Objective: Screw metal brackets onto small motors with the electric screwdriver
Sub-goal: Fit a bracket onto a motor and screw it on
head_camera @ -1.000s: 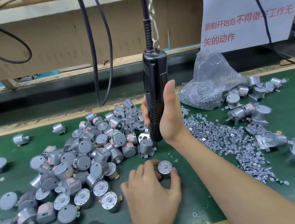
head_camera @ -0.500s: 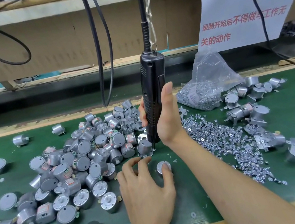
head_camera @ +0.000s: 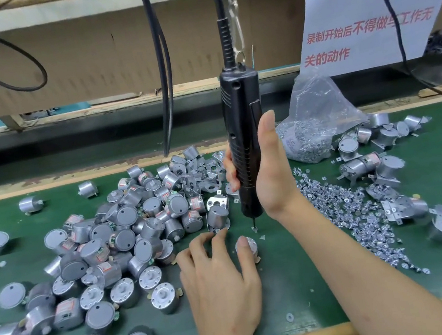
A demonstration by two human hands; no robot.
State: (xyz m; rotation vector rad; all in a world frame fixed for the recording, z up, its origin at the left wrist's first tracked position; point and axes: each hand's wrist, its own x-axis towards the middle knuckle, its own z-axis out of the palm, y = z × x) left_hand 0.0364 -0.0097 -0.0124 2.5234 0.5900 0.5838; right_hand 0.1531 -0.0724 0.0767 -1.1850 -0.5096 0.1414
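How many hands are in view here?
2: the left hand touches a small motor at front centre; the right hand grips the hanging electric screwdriver behind it.

motor pile (head_camera: pixel 126 243) left, screws (head_camera: pixel 349 212) right, bare mat (head_camera: pixel 289 279) between

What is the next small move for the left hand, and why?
Probably close the left hand on the bracketed motor just ahead of its fingers and draw it under the screwdriver. The right hand grips the screwdriver upright, its tip over bare mat, so nothing is lined up to fasten; the left thumb only rests on a small motor.
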